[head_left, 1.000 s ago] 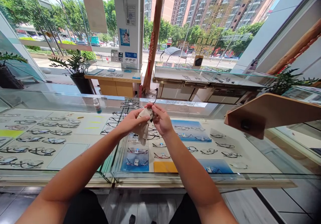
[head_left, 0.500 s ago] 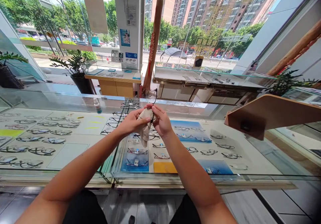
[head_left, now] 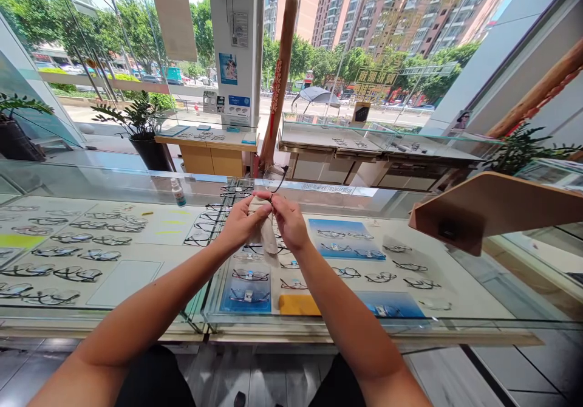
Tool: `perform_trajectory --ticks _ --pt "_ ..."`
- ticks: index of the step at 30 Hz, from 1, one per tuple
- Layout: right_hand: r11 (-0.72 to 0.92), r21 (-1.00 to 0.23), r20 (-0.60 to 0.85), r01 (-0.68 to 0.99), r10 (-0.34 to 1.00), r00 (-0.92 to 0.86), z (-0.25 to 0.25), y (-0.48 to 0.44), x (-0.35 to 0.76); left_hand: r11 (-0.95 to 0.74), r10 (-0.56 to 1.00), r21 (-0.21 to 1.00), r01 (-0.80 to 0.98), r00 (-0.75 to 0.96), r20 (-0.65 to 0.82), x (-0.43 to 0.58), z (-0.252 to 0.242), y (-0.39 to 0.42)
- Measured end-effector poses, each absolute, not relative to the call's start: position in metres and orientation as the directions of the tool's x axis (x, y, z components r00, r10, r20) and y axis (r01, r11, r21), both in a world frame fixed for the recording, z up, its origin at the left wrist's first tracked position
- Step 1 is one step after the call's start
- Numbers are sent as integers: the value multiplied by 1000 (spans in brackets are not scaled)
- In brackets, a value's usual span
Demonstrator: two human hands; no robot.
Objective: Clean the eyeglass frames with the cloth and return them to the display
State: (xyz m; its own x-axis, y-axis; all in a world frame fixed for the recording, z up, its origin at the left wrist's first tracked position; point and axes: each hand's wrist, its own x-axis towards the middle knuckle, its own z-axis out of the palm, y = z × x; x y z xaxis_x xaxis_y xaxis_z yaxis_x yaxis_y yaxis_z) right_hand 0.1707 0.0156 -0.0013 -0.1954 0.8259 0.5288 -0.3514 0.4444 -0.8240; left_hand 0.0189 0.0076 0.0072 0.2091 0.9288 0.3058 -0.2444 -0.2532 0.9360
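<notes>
Above the glass counter, my two hands meet around a pair of dark-framed eyeglasses (head_left: 276, 179). One lens sticks up past my fingertips; the rest of the frame is hidden by my fingers and the cloth. My left hand (head_left: 243, 222) is closed on a pale beige cleaning cloth (head_left: 268, 234), pressing it at the glasses, with its loose end hanging down. My right hand (head_left: 290, 220) pinches the glasses' frame just beside the cloth.
Under the glass countertop (head_left: 364, 206) lie rows of eyeglasses, some on blue display cards (head_left: 346, 231). A small spray bottle (head_left: 178, 192) stands on the counter to the left. A brown wooden board (head_left: 496, 206) juts in from the right.
The glasses have tilted and dipped slightly between my hands. My left hand and the cloth have shifted a little, and the cloth's hanging end has swung to the right.
</notes>
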Motion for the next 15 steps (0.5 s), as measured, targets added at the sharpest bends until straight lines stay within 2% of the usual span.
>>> perform_trajectory --ticks 4,8,11,15 --pt "462 -825 541 -325 812 -218 -3 13 169 -241 947 934 -266 148 286 20 8 8" --pt "379 -848 474 -371 854 -213 -2 13 168 -307 926 923 -234 150 346 18 5 12" --pt "299 -850 397 -433 905 -154 0 16 169 -311 902 930 -197 246 354 15 3 17" --pt "279 -835 363 -475 927 -92 6 22 175 -171 887 971 -168 402 226 5 7 24"
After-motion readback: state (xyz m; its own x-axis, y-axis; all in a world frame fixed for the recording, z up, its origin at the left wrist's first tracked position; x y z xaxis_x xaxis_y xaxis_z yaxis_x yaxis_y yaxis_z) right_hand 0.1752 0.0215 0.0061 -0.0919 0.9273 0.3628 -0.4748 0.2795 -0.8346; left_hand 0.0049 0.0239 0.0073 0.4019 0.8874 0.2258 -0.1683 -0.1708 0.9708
